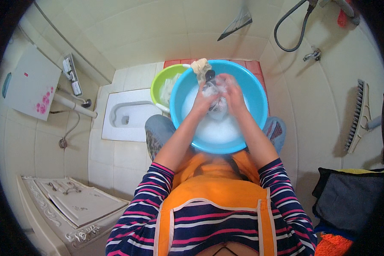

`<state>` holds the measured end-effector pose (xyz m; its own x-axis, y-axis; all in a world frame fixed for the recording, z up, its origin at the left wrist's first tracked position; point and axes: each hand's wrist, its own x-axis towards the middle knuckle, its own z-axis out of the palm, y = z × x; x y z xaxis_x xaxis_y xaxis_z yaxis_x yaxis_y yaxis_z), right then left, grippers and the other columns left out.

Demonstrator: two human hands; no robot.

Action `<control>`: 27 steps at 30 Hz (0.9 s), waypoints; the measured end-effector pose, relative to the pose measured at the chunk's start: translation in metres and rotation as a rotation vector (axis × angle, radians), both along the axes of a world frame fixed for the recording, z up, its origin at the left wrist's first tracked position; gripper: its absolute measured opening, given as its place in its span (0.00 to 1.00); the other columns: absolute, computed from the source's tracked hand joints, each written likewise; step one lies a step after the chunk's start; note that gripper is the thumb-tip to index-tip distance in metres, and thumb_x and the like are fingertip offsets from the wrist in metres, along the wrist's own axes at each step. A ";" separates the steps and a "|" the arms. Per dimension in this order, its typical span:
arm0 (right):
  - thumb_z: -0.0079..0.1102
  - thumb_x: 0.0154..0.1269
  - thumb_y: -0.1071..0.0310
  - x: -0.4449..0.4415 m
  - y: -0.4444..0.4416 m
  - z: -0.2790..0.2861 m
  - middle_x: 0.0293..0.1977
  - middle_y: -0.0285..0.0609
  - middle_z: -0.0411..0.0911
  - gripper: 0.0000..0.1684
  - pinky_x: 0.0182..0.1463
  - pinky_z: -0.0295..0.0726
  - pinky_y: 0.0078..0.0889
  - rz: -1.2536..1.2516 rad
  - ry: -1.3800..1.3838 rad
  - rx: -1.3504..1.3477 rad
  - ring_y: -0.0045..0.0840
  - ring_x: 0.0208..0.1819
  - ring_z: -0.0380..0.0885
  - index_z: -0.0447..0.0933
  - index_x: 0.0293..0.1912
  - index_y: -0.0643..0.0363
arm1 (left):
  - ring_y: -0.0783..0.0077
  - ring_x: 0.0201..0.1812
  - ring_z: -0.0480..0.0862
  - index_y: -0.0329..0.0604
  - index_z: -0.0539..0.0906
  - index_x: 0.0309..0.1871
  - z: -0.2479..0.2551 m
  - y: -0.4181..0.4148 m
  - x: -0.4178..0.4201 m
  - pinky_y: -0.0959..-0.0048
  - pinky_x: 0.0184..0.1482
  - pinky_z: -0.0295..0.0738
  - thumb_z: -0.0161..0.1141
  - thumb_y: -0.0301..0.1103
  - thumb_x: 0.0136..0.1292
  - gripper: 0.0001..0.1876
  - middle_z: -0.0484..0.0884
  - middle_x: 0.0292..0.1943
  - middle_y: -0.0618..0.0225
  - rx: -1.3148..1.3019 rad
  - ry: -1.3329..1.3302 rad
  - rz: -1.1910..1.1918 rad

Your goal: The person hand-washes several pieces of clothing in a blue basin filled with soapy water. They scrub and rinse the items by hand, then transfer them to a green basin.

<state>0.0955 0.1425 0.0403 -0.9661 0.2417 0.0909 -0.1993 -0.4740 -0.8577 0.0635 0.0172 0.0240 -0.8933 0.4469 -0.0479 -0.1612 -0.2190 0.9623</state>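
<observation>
A large blue plastic basin (259,99) stands before me with white, sudsy water (217,132) in it. Over the water, my left hand (205,99) and my right hand (232,92) are closed on a wet, foamy cloth (218,110), light with some dark parts. The two hands are close together, and the fingers partly hide the cloth. Beige cloth (201,67) hangs over the basin's far rim, with a dark piece (210,75) beside it near my fingers.
A green basin (156,80) with white handles and pale cloth inside stands left of the blue one. Further left is a squat toilet (128,120) in the floor. A tap (312,55) and a brush (358,116) are on the right wall; a cabinet (83,204) is at lower left.
</observation>
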 end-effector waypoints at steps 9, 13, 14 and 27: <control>0.29 0.65 0.35 0.011 0.009 -0.016 0.56 0.43 0.68 0.38 0.58 0.68 0.37 0.308 -0.316 -0.102 0.33 0.55 0.69 0.58 0.62 0.53 | 0.68 0.35 0.80 0.43 0.66 0.51 0.039 0.022 -0.005 0.71 0.39 0.77 0.60 0.24 0.53 0.22 0.77 0.38 0.65 0.337 -0.144 0.060; 0.25 0.67 0.37 0.014 0.008 -0.005 0.57 0.43 0.66 0.37 0.61 0.66 0.41 0.375 -0.237 -0.194 0.34 0.57 0.68 0.58 0.62 0.53 | 0.68 0.35 0.79 0.45 0.64 0.57 0.045 0.020 -0.021 0.72 0.38 0.76 0.61 0.24 0.51 0.29 0.76 0.38 0.64 0.173 0.208 0.172; 0.24 0.67 0.38 0.014 0.009 -0.005 0.58 0.42 0.66 0.36 0.61 0.65 0.41 0.407 -0.215 -0.243 0.34 0.58 0.67 0.58 0.62 0.53 | 0.63 0.39 0.79 0.48 0.65 0.59 0.034 0.018 -0.030 0.69 0.41 0.75 0.62 0.26 0.49 0.31 0.77 0.40 0.61 0.035 0.392 0.221; 0.40 0.67 0.46 0.013 0.021 -0.010 0.52 0.42 0.71 0.28 0.58 0.69 0.42 0.362 -0.183 -0.475 0.33 0.53 0.71 0.66 0.55 0.57 | 0.54 0.70 0.49 0.47 0.46 0.70 0.047 -0.011 -0.004 0.60 0.68 0.45 0.66 0.47 0.45 0.52 0.46 0.70 0.56 -0.405 0.887 -0.357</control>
<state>0.1086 0.1636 0.0301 -0.9841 -0.1308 -0.1203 0.1755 -0.8219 -0.5419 0.0591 0.0058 0.0712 -0.4997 0.7894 0.3566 0.6487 0.0682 0.7580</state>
